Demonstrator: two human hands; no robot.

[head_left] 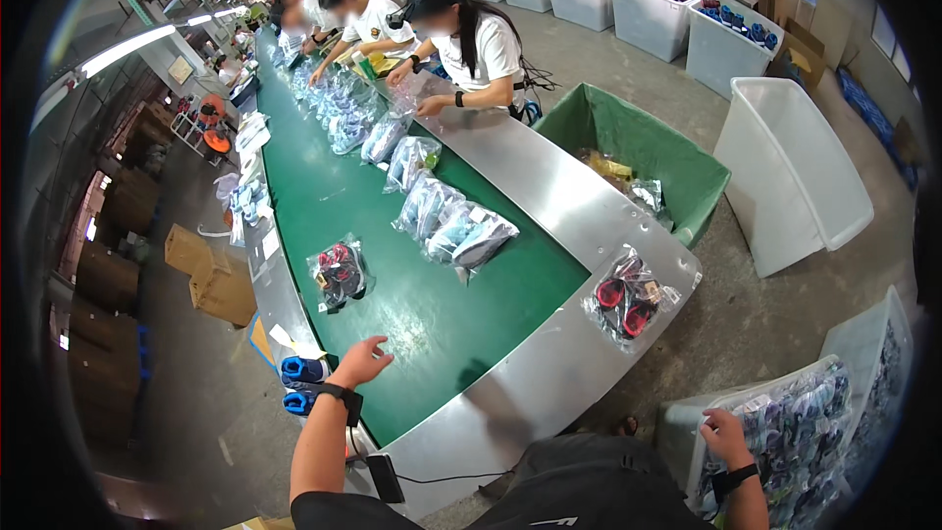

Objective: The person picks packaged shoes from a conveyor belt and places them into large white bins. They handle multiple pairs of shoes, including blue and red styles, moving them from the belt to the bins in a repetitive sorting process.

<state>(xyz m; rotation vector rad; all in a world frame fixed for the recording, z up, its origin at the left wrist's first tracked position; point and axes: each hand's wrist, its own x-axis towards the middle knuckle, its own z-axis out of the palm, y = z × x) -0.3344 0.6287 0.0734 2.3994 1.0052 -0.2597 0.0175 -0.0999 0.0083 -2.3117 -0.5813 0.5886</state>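
My left hand (pixel 361 360) hovers open, palm down, over the near edge of the green conveyor belt (pixel 412 324), holding nothing. The nearest item on the belt is a clear bag with red and black shoes (pixel 337 275). My right hand (pixel 724 435) reaches down to the lower right and grips the top of bagged light-blue shoes (pixel 800 427) piled in a white bin (pixel 677 422). Another bag of red and black shoes (pixel 628 299) lies on the steel rim (pixel 549 206) at the belt's end.
A row of bagged pale-blue shoes (pixel 446 226) runs up the belt. Several workers (pixel 471 49) stand along its right side. A green-lined bin (pixel 638 147) and an empty white tub (pixel 795 177) stand to the right. Cardboard boxes (pixel 211 275) lie on the floor at left.
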